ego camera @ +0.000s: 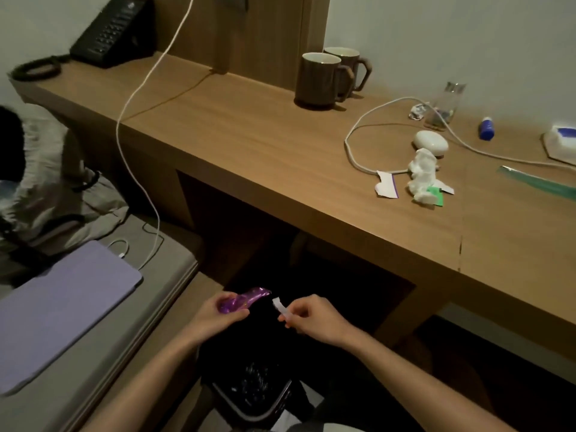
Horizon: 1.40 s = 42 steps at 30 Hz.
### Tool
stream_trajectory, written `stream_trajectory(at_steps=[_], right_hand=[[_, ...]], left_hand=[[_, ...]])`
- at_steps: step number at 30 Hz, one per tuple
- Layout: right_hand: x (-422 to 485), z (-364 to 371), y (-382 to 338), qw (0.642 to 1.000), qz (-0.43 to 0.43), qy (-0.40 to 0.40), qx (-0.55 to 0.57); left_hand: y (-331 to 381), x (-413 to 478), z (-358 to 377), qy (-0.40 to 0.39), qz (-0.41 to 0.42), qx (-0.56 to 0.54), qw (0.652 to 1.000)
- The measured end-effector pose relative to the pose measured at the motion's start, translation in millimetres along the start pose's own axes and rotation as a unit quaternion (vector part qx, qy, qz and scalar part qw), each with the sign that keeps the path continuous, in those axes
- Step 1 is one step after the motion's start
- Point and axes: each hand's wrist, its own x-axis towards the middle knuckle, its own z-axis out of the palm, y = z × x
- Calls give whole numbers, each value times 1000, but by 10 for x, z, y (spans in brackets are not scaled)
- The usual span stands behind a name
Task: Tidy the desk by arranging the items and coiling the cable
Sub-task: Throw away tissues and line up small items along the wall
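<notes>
My left hand [218, 313] grips a shiny purple wrapper [246, 299] below the desk's front edge. My right hand [314, 316] pinches a small white paper scrap [281, 308] beside it. Both hands hover above a black waste bin [252, 391] on the floor. On the wooden desk [249, 141] a white cable [355, 141] lies in a loose loop at the right, near a white oval case [430, 144], a crumpled tissue [422, 173], a torn white paper [386, 183] and a green wrapper [435, 194].
Two brown mugs [324, 79] stand at the back, a black telephone [115, 29] at the far left. A clear glass [444, 106], a blue-capped bottle [487, 128], a tissue pack [561, 145] and a green strip [539, 182] lie at the right. Another white cable [137, 88] hangs toward a purple tablet [59, 307] on the bed.
</notes>
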Motion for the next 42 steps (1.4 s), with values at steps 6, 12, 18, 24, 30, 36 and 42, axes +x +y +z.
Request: stream_trajectory(at_steps=[6, 12, 18, 24, 30, 36, 42], right_hand=[[448, 358, 460, 995, 100, -10, -10], [515, 439, 648, 990, 136, -32, -9], [149, 61, 399, 997, 69, -32, 8], [-570, -396, -310, 992, -117, 55, -7], [-1348, -917, -1006, 958, -247, 144, -15], [-1674, -1447, -1173, 918, -286, 273, -41], [-1518, -1938, -931, 898, -204, 375, -105]], left_hand=[[-453, 358, 310, -42, -95, 71, 992], [-582, 364, 448, -115, -137, 73, 981], [-241, 228, 301, -98, -33, 148, 984], [678, -376, 123, -15, 166, 107, 980], [1627, -1049, 21, 53, 319, 4, 946], [2403, -1220, 175, 73, 394, -27, 916], [2763, -821, 516, 85, 402, 49, 911]])
